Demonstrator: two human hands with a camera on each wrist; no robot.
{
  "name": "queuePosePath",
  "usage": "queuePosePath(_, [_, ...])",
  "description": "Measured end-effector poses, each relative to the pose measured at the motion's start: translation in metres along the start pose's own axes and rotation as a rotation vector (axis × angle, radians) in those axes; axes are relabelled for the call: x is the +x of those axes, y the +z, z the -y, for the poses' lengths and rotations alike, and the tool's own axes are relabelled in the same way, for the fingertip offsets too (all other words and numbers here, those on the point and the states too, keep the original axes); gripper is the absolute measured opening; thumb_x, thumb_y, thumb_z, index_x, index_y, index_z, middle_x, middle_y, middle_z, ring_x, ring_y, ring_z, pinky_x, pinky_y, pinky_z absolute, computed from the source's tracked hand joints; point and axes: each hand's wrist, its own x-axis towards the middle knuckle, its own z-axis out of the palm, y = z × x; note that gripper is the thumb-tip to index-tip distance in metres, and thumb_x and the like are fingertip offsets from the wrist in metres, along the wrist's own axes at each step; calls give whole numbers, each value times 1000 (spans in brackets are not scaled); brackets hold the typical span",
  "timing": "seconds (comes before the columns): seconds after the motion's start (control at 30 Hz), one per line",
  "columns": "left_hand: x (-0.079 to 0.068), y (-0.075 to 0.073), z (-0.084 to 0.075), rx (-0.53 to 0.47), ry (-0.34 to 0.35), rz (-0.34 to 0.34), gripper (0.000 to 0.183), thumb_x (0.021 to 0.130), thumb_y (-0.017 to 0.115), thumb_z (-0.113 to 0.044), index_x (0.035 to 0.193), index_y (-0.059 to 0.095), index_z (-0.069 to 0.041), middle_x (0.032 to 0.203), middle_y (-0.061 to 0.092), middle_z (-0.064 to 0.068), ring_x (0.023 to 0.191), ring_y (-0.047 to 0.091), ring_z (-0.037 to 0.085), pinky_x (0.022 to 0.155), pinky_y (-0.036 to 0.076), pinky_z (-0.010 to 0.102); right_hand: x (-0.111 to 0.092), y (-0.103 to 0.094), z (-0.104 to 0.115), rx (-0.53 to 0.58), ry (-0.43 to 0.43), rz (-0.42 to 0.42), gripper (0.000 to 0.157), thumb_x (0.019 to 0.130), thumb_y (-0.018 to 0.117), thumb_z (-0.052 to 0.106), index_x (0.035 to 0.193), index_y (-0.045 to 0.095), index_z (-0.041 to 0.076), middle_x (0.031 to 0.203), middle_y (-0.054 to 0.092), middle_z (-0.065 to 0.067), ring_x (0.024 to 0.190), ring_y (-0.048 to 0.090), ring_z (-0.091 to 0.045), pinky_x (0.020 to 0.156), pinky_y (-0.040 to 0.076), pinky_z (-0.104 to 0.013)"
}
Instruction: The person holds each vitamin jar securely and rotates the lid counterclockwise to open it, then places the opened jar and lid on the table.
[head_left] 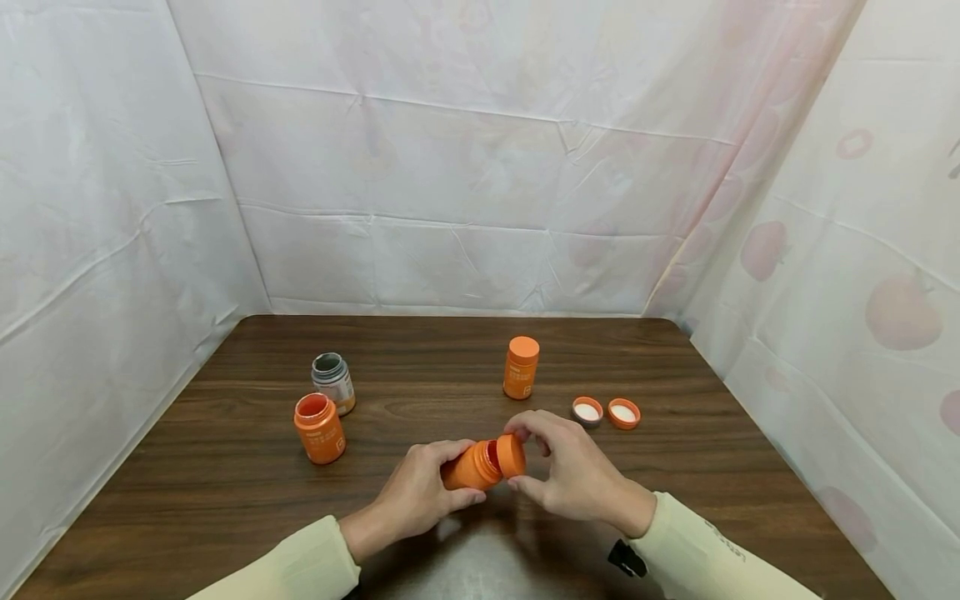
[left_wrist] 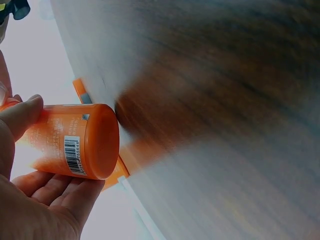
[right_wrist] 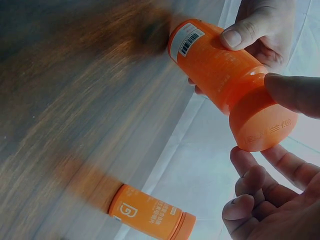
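Note:
My left hand [head_left: 422, 490] grips an orange bottle [head_left: 470, 468] that lies tilted on its side, its mouth turned to the right. Fingers and thumb wrap its body, and a barcode shows near its base in the left wrist view. With thumb and fingertips, my right hand [head_left: 573, 475] pinches an orange cap [head_left: 512, 456] by its rim. The cap stands at an angle to the bottle's mouth, with a gap showing the red inside along one edge. In the right wrist view the cap's embossed top [right_wrist: 265, 127] faces the camera.
An open orange bottle [head_left: 320, 433] and an open grey bottle [head_left: 334, 385] stand at the left of the dark wooden table [head_left: 420, 358]. A capped orange bottle [head_left: 521, 368] is at the back. Right of it lie a grey-edged cap [head_left: 587, 411] and an orange cap [head_left: 623, 413], white insides up.

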Motion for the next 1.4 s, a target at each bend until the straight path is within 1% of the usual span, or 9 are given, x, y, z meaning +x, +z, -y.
queuePosePath(0.33, [0, 0, 0, -12, 0, -6, 52, 81, 90, -24, 128, 70, -14, 114, 72, -4, 94, 65, 7, 82, 53, 30, -3, -2, -5, 37, 25, -11, 54, 71, 94, 16, 112, 61, 28, 97, 60, 16, 77, 51, -9, 68, 45, -25])
queuePosePath(0.47, [0, 0, 0, -18, -7, -3, 52, 81, 90, -24, 128, 70, -14, 114, 72, -4, 95, 65, 7, 83, 53, 30, -4, -3, -8, 40, 47, -12, 54, 71, 94, 17, 111, 60, 28, 96, 60, 17, 76, 54, -14, 68, 46, -25])
queuePosePath(0.57, [0, 0, 0, -18, -11, -5, 52, 81, 90, -25, 128, 70, -14, 114, 72, -4, 95, 64, 7, 83, 53, 31, -4, -3, -9, 44, 52, -19, 55, 69, 94, 16, 111, 60, 27, 95, 61, 17, 75, 56, -20, 67, 46, -25])
queuePosePath(0.63, [0, 0, 0, -17, -11, -7, 53, 81, 90, -25, 128, 71, -14, 113, 72, -5, 94, 64, 7, 83, 53, 31, -5, -3, -10, 46, 53, -25, 55, 68, 94, 16, 110, 59, 26, 94, 60, 16, 74, 56, -21, 65, 45, -25])
queuePosePath(0.9, [0, 0, 0, -14, -9, -4, 54, 81, 90, -27, 129, 70, -14, 114, 72, -4, 95, 65, 6, 84, 53, 31, -7, -4, -13, 57, 64, -37, 56, 67, 94, 15, 109, 59, 25, 89, 60, 14, 72, 53, -14, 62, 44, -24])
queuePosePath(1.07, [0, 0, 1, -15, -7, -3, 55, 81, 90, -28, 130, 69, -13, 116, 72, -3, 95, 65, 7, 84, 54, 31, -9, -4, -15, 69, 85, -37, 57, 68, 95, 16, 110, 58, 26, 88, 60, 11, 72, 53, -14, 61, 44, -24])
queuePosePath(1.27, [0, 0, 0, -19, -6, -6, 54, 81, 90, -26, 130, 70, -13, 115, 72, -3, 95, 65, 7, 84, 54, 31, -10, -4, -15, 77, 104, -34, 57, 70, 94, 16, 116, 61, 25, 95, 61, 15, 73, 54, -13, 62, 45, -25])
queuePosePath(1.4, [0, 0, 0, -21, -8, -8, 54, 81, 90, -25, 129, 70, -13, 114, 72, -4, 95, 65, 7, 84, 54, 31, -12, -4, -16, 75, 116, -40, 55, 71, 94, 17, 116, 63, 24, 93, 62, 16, 73, 54, -14, 62, 44, -25])
